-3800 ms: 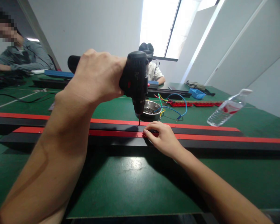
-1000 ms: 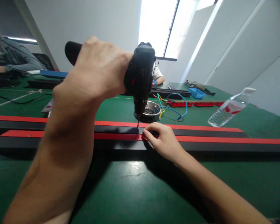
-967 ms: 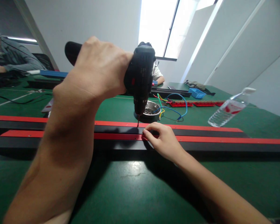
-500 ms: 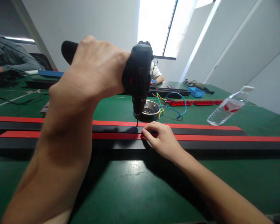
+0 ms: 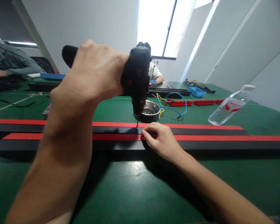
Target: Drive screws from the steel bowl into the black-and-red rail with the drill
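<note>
My left hand is wrapped round a black power drill, whose bit points down. The bit's tip is over the dark gap between two long black bars with red strips, just left of my right fingers. My right hand has thumb and forefinger pinched together at the nearer red strip; anything between them is too small to make out. Behind it runs the farther red strip. A metal bowl of small dark parts stands behind the drill bit.
Coloured wires lie right of the bowl, near red parts and a blue basket. A tilted water bottle appears at right above the green table. One person sits at far left, another behind the drill.
The view has shifted slightly, with the left side a little lower. Both hands and the drill keep nearly the same place over the bars.
</note>
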{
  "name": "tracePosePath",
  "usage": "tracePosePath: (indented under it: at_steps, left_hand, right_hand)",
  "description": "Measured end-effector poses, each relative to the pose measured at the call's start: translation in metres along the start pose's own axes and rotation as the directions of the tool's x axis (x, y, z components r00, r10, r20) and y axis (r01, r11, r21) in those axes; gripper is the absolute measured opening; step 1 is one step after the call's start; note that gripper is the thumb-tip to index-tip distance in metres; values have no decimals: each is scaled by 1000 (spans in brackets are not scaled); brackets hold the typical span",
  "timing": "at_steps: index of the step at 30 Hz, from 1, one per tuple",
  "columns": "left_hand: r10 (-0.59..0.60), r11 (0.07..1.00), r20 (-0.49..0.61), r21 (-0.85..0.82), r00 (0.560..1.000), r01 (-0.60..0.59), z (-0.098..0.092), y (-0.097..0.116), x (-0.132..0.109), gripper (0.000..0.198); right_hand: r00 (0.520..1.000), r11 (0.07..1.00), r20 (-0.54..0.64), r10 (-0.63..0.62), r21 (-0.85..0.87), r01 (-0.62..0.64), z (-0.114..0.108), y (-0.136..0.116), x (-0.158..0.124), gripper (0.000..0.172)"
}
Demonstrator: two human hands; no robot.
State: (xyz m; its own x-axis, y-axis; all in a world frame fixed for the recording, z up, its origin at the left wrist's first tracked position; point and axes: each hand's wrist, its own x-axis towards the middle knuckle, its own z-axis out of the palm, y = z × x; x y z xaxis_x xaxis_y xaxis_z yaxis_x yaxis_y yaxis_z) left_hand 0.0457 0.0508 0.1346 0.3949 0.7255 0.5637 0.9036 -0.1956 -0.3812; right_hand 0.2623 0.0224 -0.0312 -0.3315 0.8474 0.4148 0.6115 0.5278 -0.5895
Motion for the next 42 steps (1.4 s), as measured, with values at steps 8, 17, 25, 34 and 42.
tracePosePath:
  at_steps: [8, 17, 25, 34, 42]
  left_hand:
    - [23, 999, -22, -33, 999, -24, -1, 2, 0, 64]
    - [43, 999, -20, 20, 999, -42, -2, 1, -1, 56]
    - [26, 999, -39, -19, 999, -27, -1, 3, 0, 53]
    - [42, 999, -72, -7, 997, -43, -2, 3, 0, 59]
    - [51, 999, -55, 17, 997, -50, -1, 3, 1, 55]
  right_hand:
    - [1000, 1000, 0, -8, -4, 8, 0, 1, 0, 17]
    - [1000, 1000, 4, -15, -17, 15, 0, 1, 1, 17]
    - [1000, 1000, 4, -17, -16, 18, 0, 2, 0, 17]
    - [999, 999, 0, -33, -8, 33, 1, 1, 1, 17]
    - [1000, 999, -2, -31, -14, 31, 0, 1, 0, 17]
